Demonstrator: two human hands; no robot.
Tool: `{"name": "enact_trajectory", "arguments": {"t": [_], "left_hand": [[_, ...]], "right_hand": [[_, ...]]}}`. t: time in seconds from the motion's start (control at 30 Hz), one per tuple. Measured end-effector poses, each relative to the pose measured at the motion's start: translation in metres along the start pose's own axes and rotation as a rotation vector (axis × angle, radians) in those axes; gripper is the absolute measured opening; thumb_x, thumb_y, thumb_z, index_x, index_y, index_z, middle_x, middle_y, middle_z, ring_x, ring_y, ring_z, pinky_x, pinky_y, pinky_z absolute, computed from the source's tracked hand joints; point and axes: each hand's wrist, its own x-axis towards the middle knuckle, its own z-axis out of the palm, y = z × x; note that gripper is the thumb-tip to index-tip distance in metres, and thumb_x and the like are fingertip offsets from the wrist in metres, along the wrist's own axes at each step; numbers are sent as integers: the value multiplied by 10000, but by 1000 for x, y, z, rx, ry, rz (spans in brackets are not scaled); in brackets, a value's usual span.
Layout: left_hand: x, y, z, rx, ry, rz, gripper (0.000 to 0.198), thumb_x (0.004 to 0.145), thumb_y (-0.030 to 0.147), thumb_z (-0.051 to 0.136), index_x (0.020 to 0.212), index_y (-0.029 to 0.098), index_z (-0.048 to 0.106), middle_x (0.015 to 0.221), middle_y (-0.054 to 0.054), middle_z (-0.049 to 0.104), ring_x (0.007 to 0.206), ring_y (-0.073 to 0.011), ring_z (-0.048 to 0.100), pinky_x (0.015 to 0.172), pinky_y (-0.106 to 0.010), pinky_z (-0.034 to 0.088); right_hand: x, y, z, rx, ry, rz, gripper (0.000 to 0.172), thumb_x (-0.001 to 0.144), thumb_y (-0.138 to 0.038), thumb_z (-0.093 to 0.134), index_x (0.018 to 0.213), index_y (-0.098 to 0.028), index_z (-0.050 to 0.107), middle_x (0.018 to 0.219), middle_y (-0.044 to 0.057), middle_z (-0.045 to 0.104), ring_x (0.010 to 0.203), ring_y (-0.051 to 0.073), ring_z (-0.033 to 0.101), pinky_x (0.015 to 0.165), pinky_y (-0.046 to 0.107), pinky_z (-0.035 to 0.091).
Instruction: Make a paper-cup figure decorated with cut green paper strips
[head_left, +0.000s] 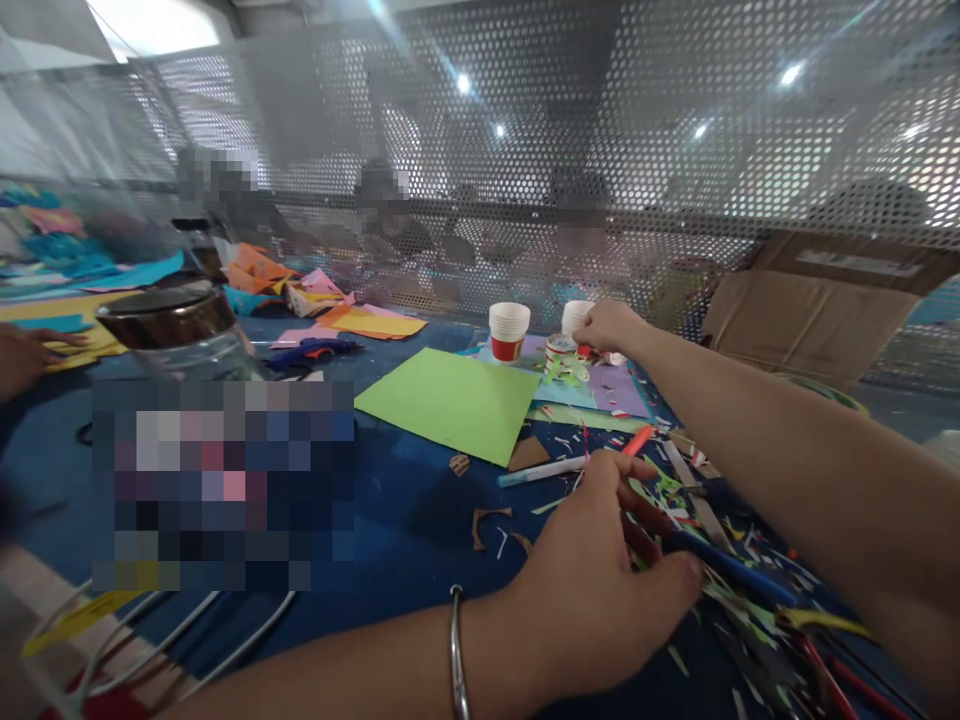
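Note:
My left hand (592, 570), with a metal bangle on its wrist, hovers low over a heap of paper scraps (675, 490). Its thumb and fingers are loosely curved and apart, and nothing shows between them. Farther back, my right hand (619, 328) is closed at the paper cups, its fingertips partly hidden beside a white cup (576, 317). A small red patch shows just under those fingers; I cannot make out what they grip. Next to it is a cut cup (559, 352) with green paper strips. A stack of white and red paper cups (509, 335) stands to the left.
A green paper sheet (454, 400) lies mid-table, near a white marker (541, 471) and brown cut-outs (480, 530). At left are a lidded jar (172, 325), coloured papers (371, 320) and another person's hand (34, 350). A perforated metal screen (487, 150) and cardboard box (810, 310) stand behind.

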Motion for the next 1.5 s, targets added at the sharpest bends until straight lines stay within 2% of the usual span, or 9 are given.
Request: {"name": "enact_trajectory", "arguments": {"t": [0.13, 0.33, 0.5, 0.7, 0.87, 1.17, 1.5], "left_hand": [[-1, 0, -2, 49, -2, 31, 503, 855, 296, 691, 1299, 256, 458, 1077, -33, 615, 857, -167, 606, 736, -346, 508], [-3, 7, -3, 154, -24, 49, 456, 857, 300, 672, 1279, 249, 506, 1043, -22, 645, 808, -150, 601, 685, -314, 490], [-2, 8, -3, 244, -31, 80, 431, 850, 294, 662, 1260, 235, 543, 1033, -25, 667, 793, -149, 614, 691, -318, 495], [0, 5, -4, 256, -25, 96, 430, 831, 270, 663, 1245, 229, 551, 998, -18, 666, 768, -144, 622, 667, -302, 493], [2, 4, -6, 288, -13, 135, 411, 830, 260, 650, 1229, 236, 558, 990, -7, 675, 780, -143, 624, 710, -313, 512], [4, 5, -7, 347, -13, 147, 367, 819, 234, 631, 1182, 223, 579, 963, -14, 673, 763, -154, 625, 704, -325, 513], [5, 2, -9, 353, -22, 169, 374, 838, 250, 630, 1208, 229, 573, 961, -12, 680, 784, -160, 633, 702, -327, 509]], "right_hand": [[-5, 13, -5, -62, -30, 109, 361, 986, -379, 665, 1286, -178, 645, 1291, 92, 668, 1084, 247, 686, 900, 447, 596], [-19, 56, -13, -147, 34, 207, 350, 988, -382, 663, 1276, -184, 651, 1287, 89, 671, 1090, 247, 685, 906, 445, 593], [-26, 78, 2, -199, 59, 157, 349, 992, -370, 659, 1290, -191, 644, 1311, 97, 662, 1106, 242, 679, 920, 457, 588], [-22, 73, 20, -272, 87, 89, 375, 992, -371, 658, 1319, -189, 627, 1336, 105, 648, 1124, 250, 672, 934, 476, 584], [-20, 73, 30, -344, 79, 77, 369, 993, -371, 656, 1313, -187, 629, 1323, 103, 654, 1107, 244, 677, 922, 468, 589], [-34, 72, 31, -420, 132, 18, 382, 992, -371, 658, 1324, -185, 622, 1329, 105, 650, 1111, 248, 676, 922, 471, 589], [-29, 70, 29, -354, 90, 7, 382, 991, -371, 660, 1323, -184, 623, 1331, 105, 649, 1116, 249, 675, 927, 475, 586]]}}
